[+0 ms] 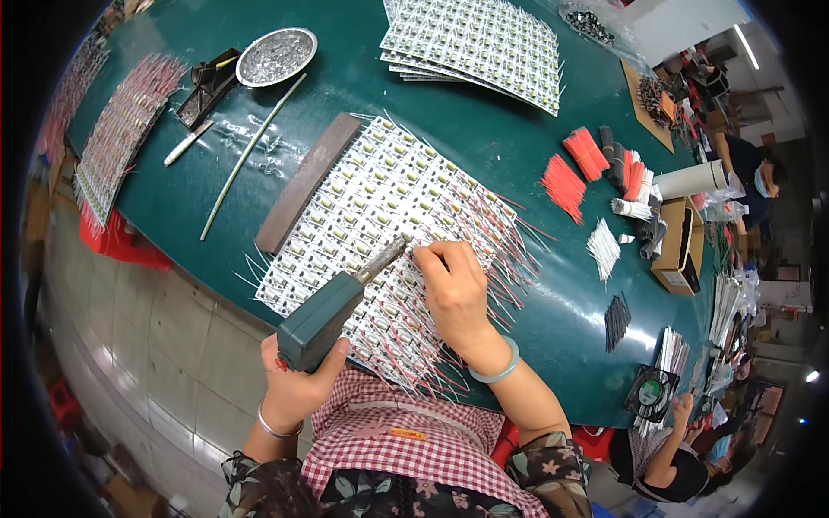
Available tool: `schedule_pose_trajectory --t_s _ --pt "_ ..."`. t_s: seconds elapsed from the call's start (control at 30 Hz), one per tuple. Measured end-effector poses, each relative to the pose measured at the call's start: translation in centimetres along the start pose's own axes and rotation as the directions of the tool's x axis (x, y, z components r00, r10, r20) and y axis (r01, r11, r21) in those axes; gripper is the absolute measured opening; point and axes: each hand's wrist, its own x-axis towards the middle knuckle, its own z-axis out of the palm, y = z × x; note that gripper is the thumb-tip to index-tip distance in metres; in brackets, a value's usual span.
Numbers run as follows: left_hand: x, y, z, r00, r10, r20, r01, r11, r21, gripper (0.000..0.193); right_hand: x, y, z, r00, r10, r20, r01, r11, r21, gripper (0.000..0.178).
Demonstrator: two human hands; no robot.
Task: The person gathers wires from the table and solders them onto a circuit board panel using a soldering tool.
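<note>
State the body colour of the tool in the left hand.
Dark green; the gun-shaped tool shows best in the head view.

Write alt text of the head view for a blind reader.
The left hand holds a green soldering gun, its tip near the right hand, over a circuit-board panel with red and white wires, on a green table.

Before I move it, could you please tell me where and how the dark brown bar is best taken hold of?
Probably at the middle of the dark brown bar, from above and its left, closing across its narrow width. It is long, straight and slim, so mid-length should balance best; its left side faces green tabletop, while its right side borders the circuit-board panel.
</note>
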Motion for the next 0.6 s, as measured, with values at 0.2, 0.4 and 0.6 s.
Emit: schedule_pose_trajectory --t_s 0.2,0.4,0.6 --pt "0.52 -0.07 0.1 0.997 0.063 0.049 -0.068 0.992 0.106 0.017 0.15 -0.02 -0.14 1.0 0.007 0.024 -0.008 1.0 0.004 0.033" --pt "0.65 -0.54 0.24 0.995 0.077 0.06 -0.084 0.99 0.112 0.021 0.2 0.03 -0.22 1.0 0.01 0.028 -0.011 1.0 0.021 0.033" --pt "0.66 0.14 0.52 0.992 0.079 0.096 -0.096 0.978 0.185 0.019 0.31 -0.11 -0.38 1.0 0.016 0.026 -0.017 1.0 0.014 0.033"
